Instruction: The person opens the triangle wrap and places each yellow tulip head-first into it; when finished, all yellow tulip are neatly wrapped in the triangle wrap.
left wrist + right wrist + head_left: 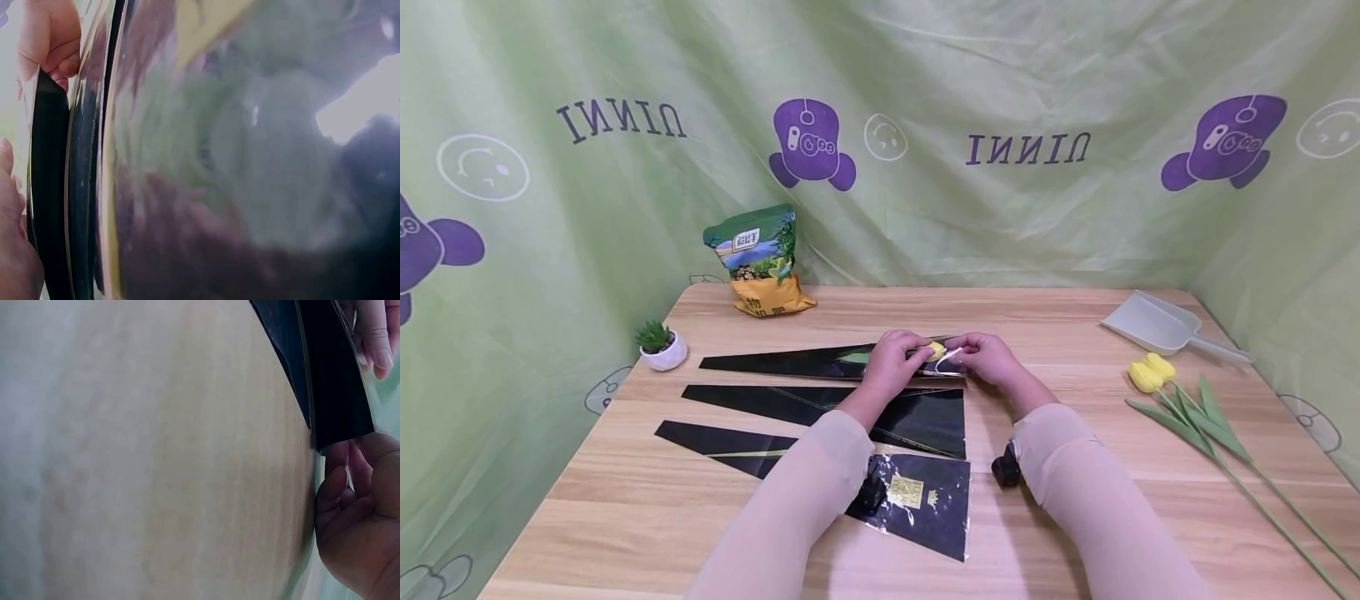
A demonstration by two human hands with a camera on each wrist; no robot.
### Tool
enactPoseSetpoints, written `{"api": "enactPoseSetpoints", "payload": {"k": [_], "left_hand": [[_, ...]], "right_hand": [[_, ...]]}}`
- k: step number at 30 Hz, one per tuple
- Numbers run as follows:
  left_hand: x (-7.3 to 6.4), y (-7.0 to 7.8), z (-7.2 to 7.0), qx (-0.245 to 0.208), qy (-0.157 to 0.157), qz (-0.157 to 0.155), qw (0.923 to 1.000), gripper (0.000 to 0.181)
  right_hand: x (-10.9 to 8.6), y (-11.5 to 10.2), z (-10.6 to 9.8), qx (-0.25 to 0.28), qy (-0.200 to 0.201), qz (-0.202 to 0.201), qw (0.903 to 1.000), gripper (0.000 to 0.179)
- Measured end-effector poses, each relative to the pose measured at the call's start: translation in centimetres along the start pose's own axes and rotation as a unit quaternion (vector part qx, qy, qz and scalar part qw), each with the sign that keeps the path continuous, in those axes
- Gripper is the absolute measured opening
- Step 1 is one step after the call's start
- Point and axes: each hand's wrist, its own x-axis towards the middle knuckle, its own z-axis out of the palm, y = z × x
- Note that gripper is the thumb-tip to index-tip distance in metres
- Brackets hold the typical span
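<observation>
A black tapered flower sleeve [790,362] with a clear front lies farthest back of three on the table. A yellow tulip [936,351] shows at its wide right end, with green seen through the film. My left hand [889,360] holds the sleeve beside the tulip head, thumb and fingers close to the bloom. At the sleeve's wide edge, my right hand [994,358] pinches the film; in the right wrist view its fingers curl at the black edge. Two more black sleeves, a middle one [925,417] and a near one [936,517] with gold print, lie in front.
Yellow tulips [1152,372] with long stems lie on the right, near a grey dustpan [1153,323]. A colourful bag [760,262] stands at the back left. A small potted succulent [664,353] sits by the left edge. Green printed cloth [1000,217] hangs behind the table.
</observation>
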Motion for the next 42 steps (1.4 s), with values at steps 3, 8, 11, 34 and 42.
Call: {"api": "enactPoseSetpoints", "payload": {"k": [3,8,11,34,42], "left_hand": [[-0.1,-0.1,0.0,0.000,-0.009,-0.008,0.9999,0.025],[0.0,-0.6,0.1,0.017,-0.010,-0.009,0.9998,0.027],[0.0,-0.8,0.1,0.022,-0.011,-0.008,0.9997,0.029],[-4.1,1.6,-2.6,0.012,-0.118,0.058,0.9912,0.035],[-6.3,1.8,-1.6,-0.003,-0.175,0.067,0.9823,0.030]], "right_hand": [[-0.2,-0.1,0.0,0.007,-0.009,-0.002,0.9999,0.032],[-0.3,-0.3,0.0,-0.019,0.010,0.040,0.9990,0.034],[-0.4,-0.5,0.0,-0.031,0.022,0.055,0.9978,0.036],[-7.4,-2.0,-5.5,-0.102,0.030,0.012,0.9942,0.046],[-11.9,-2.1,-9.2,-0.124,0.054,-0.011,0.9907,0.046]]}}
